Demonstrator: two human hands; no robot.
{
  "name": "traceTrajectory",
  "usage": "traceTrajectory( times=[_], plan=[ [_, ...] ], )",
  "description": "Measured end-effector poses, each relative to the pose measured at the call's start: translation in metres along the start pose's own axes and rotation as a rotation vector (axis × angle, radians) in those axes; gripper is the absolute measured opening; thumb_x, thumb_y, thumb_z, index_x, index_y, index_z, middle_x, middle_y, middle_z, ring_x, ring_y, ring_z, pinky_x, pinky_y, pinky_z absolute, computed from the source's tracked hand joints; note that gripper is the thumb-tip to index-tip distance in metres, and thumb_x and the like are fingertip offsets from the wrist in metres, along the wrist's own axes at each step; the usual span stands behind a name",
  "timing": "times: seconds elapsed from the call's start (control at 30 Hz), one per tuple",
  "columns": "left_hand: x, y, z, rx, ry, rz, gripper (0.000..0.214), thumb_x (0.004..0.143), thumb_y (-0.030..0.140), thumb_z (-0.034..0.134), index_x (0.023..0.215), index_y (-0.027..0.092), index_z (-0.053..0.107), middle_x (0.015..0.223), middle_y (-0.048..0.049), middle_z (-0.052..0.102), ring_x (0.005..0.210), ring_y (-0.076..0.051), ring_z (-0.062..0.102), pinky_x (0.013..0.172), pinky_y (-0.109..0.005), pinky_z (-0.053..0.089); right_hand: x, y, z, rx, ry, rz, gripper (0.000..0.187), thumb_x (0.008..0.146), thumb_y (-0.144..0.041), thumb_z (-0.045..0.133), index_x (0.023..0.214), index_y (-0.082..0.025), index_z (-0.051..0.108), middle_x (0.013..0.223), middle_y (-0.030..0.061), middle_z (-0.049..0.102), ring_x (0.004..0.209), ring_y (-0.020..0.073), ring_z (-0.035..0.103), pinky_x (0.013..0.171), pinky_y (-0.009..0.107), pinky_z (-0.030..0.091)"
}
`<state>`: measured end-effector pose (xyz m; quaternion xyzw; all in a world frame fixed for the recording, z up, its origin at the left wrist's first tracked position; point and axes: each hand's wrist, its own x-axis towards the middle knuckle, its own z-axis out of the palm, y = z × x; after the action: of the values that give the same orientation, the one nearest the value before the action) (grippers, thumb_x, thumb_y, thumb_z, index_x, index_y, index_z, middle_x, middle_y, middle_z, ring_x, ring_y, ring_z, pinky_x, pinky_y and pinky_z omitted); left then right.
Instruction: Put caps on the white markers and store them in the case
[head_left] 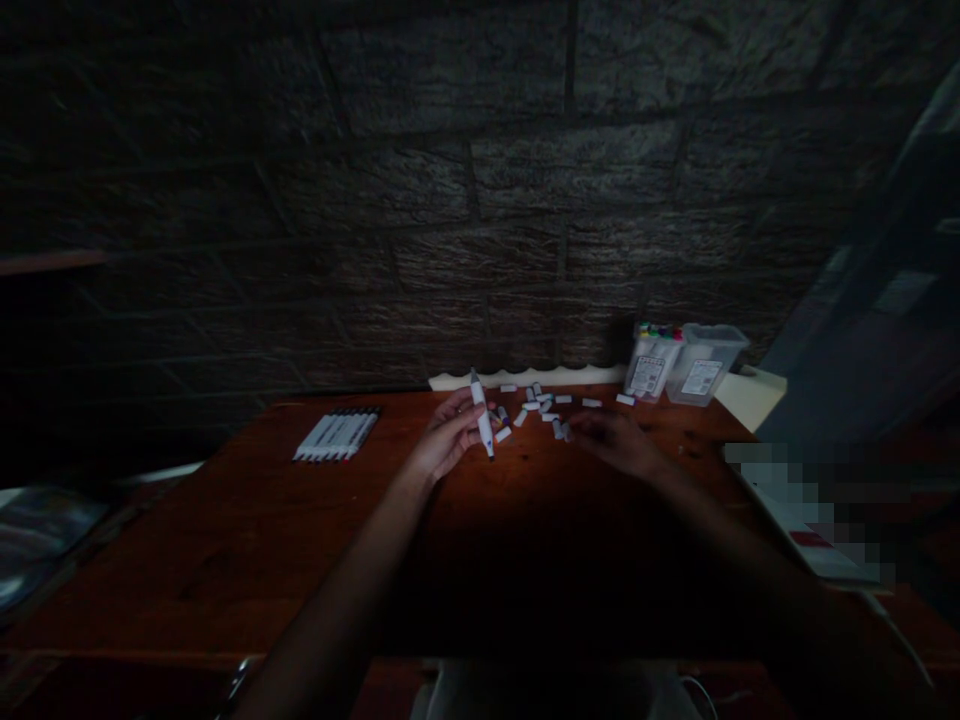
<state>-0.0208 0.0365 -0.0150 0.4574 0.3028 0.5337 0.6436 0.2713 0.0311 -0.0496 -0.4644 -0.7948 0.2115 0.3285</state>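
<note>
A white marker (483, 412) is held in my left hand (454, 435), its fingers closed round the barrel. It slants with its grey end up and its dark tip toward the table; the tip end bears a blue mark. My right hand (619, 440) is low over the right side of a scatter of white marker caps (546, 406). Its fingers are curled, their tips dim, closed at one cap (568, 431) by the edge of the pile. Several markers (337, 436) lie side by side in a row at the left.
At the back right stand a clear bin of markers (651, 368) with coloured ends and a second clear bin (705, 370). A pale wavy-edged strip (525, 379) runs along the brick wall (517, 250). A flat, partly blurred object (795, 515) lies on the wooden table's (285, 540) right side.
</note>
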Motion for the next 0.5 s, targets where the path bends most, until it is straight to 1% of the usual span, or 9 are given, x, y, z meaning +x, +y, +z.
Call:
traceTrajectory(
  times=[0.07, 0.13, 0.23, 0.37, 0.5],
  plan=[
    [-0.0005, -0.0005, 0.0016, -0.023, -0.009, 0.001, 0.034, 0.07, 0.017, 0.074, 0.1, 0.017, 0.06, 0.088, -0.0019, 0.072, 0.071, -0.015, 0.071, 0.068, -0.027, 0.06, -0.0008, 0.0004, 0.003, -0.002, -0.018, -0.043, 0.032, 0.084, -0.036, 0.059, 0.112, -0.022, 0.063, 0.086, 0.0017, 0.069, 0.071, 0.0141, 0.063, 0.066, 0.026, 0.049],
    [-0.0009, -0.0006, 0.003, -0.043, -0.026, -0.002, 0.034, 0.068, 0.016, 0.076, 0.098, 0.017, 0.06, 0.085, -0.0006, 0.072, 0.069, -0.014, 0.07, 0.067, -0.027, 0.06, -0.0013, 0.002, 0.0057, -0.008, -0.029, -0.061, 0.033, 0.083, -0.037, 0.06, 0.113, -0.022, 0.063, 0.085, 0.0017, 0.068, 0.07, 0.0136, 0.062, 0.064, 0.025, 0.048],
    [-0.0015, -0.0001, 0.0048, -0.065, -0.029, -0.003, 0.036, 0.066, 0.016, 0.077, 0.098, 0.017, 0.06, 0.084, -0.0005, 0.071, 0.07, -0.014, 0.07, 0.065, -0.027, 0.06, -0.0013, 0.0046, 0.0075, -0.006, -0.041, -0.061, 0.029, 0.084, -0.037, 0.059, 0.108, -0.021, 0.066, 0.086, 0.0024, 0.069, 0.073, 0.0141, 0.063, 0.066, 0.026, 0.048],
    [-0.002, 0.0001, 0.0056, -0.051, -0.012, -0.006, 0.034, 0.067, 0.015, 0.075, 0.098, 0.017, 0.06, 0.083, -0.0004, 0.071, 0.073, -0.016, 0.07, 0.065, -0.027, 0.06, -0.0012, 0.0045, 0.0057, -0.003, -0.049, -0.037, 0.023, 0.086, -0.034, 0.056, 0.102, -0.022, 0.068, 0.089, 0.0027, 0.071, 0.076, 0.0152, 0.065, 0.072, 0.028, 0.05],
    [-0.0012, -0.0017, 0.0038, -0.047, -0.001, 0.014, 0.033, 0.068, 0.015, 0.075, 0.098, 0.017, 0.06, 0.081, 0.0001, 0.07, 0.072, -0.014, 0.07, 0.068, -0.026, 0.06, -0.0016, 0.0016, 0.0042, -0.003, -0.044, -0.011, 0.022, 0.086, -0.033, 0.056, 0.1, -0.022, 0.068, 0.087, 0.0018, 0.072, 0.074, 0.0154, 0.065, 0.07, 0.028, 0.05]
  ],
)
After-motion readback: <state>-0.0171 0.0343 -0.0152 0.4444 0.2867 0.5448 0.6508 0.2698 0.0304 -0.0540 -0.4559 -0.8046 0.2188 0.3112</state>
